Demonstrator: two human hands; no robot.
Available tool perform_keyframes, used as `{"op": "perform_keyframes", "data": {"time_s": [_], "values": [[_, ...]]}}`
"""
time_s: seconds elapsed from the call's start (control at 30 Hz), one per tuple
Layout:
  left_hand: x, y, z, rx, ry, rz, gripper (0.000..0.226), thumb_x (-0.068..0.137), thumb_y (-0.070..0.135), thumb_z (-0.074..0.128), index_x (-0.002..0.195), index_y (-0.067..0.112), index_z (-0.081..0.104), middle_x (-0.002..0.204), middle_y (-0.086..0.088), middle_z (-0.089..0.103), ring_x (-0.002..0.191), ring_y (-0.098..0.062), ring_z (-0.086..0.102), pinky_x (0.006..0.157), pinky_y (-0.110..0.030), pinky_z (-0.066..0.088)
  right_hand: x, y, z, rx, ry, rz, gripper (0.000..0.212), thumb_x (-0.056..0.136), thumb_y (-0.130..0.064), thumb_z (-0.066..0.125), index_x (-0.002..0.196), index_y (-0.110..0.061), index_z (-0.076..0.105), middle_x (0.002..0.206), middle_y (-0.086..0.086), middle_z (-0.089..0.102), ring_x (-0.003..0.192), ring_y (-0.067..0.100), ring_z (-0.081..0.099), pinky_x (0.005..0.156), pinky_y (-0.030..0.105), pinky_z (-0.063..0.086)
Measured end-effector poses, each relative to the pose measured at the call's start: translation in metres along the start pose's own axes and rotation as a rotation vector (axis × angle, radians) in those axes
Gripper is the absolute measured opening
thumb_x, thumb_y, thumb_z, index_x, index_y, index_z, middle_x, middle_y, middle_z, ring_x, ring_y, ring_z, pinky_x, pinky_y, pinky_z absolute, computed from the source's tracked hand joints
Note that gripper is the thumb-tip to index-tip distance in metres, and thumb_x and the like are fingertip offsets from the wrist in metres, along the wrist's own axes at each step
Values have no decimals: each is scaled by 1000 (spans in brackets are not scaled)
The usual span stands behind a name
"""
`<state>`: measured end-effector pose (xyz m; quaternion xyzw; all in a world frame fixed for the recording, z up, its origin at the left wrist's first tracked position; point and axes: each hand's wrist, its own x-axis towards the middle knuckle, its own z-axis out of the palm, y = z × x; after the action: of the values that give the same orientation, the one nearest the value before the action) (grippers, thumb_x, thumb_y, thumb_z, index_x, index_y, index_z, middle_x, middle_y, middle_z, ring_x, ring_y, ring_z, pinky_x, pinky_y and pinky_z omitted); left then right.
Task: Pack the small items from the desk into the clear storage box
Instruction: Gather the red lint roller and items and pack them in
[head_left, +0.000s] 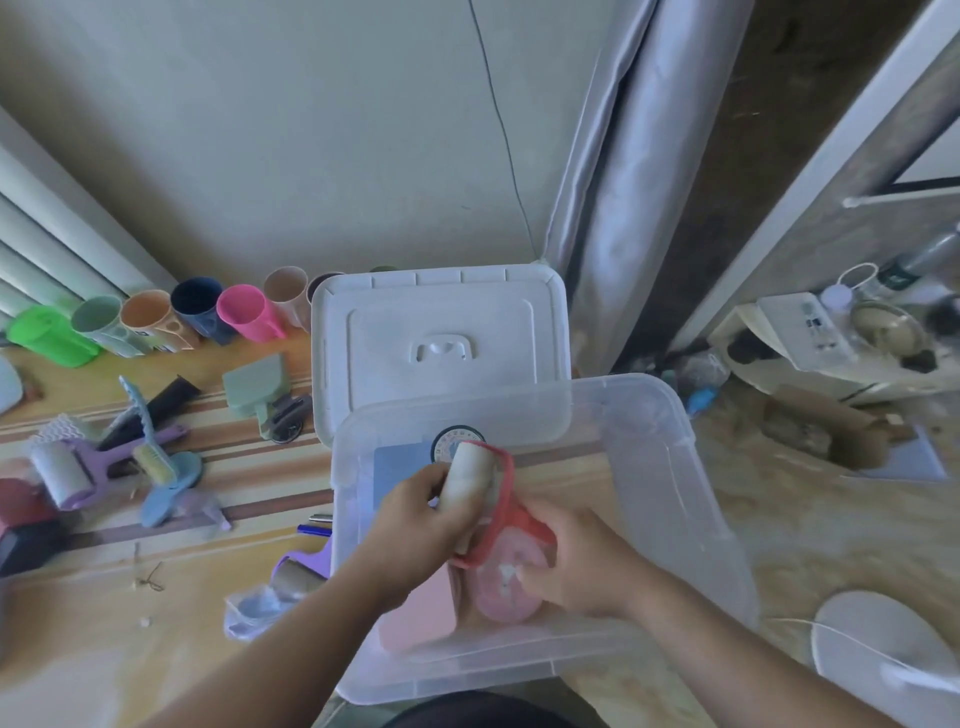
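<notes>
Over the clear box, left hand grips a lint roller by its cream roll, right hand beside it clasps the red frame's pink handle end.

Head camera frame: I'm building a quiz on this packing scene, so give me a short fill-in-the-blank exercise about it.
1. Both hands hold a lint roller with a ____ frame.
2. The left hand grips the roller's ____ roll.
3. The white lid lies ____ the clear storage box, on its far side.
4. The cup between the navy cup and the beige cup is ____.

Missing words: red; white; behind; pink
</notes>
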<state>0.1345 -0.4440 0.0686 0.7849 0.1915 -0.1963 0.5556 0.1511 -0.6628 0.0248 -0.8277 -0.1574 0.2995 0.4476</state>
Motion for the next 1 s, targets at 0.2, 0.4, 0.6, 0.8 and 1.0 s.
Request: {"op": "perform_keyframes", "data": {"time_s": [0.2, 0.4, 0.6, 0.8, 1.0], "values": [[19, -4, 35, 6, -141, -15, 34, 86, 53, 68, 112, 32, 60, 92, 5, 76, 82, -14, 74, 81, -42, 61, -11, 22, -14, -174, 304, -97, 29, 88, -28, 75, 116, -32, 70, 97, -15, 72, 91, 7, 65, 80, 28, 52], [29, -37, 40, 780, -262, 295, 48, 93, 59, 52, 137, 39, 53, 119, 15, 63, 105, -9, 59, 84, -29, 46, 14, 81, -45, -415, 393, 101, 16, 87, -16, 81, 101, -24, 77, 90, -16, 61, 88, 15, 61, 71, 24, 42], [30, -64, 24, 983, -181, 373, 42, 89, 47, 49, 129, 41, 59, 125, 12, 61, 118, -19, 54, 95, -36, 47, 93, 127, -26, -485, 319, 347, 28, 74, -34, 83, 88, -21, 63, 94, -8, 49, 90, 23, 57, 74, 38, 51], [27, -84, 16, 949, -19, 447, 36, 86, 45, 44, 113, 38, 68, 114, 6, 61, 107, -23, 57, 86, -40, 53, 116, 132, -7, -668, 125, 243, 41, 91, -42, 75, 131, -47, 68, 107, -6, 41, 115, 24, 46, 92, 37, 47], [29, -80, 14, 854, 82, 459, 42, 79, 46, 53, 119, 39, 62, 121, -1, 56, 112, -29, 53, 89, -42, 53, 91, 95, -3, -542, 265, 138, 59, 81, -28, 68, 138, -36, 57, 133, -1, 52, 126, 28, 47, 102, 43, 48]]}}
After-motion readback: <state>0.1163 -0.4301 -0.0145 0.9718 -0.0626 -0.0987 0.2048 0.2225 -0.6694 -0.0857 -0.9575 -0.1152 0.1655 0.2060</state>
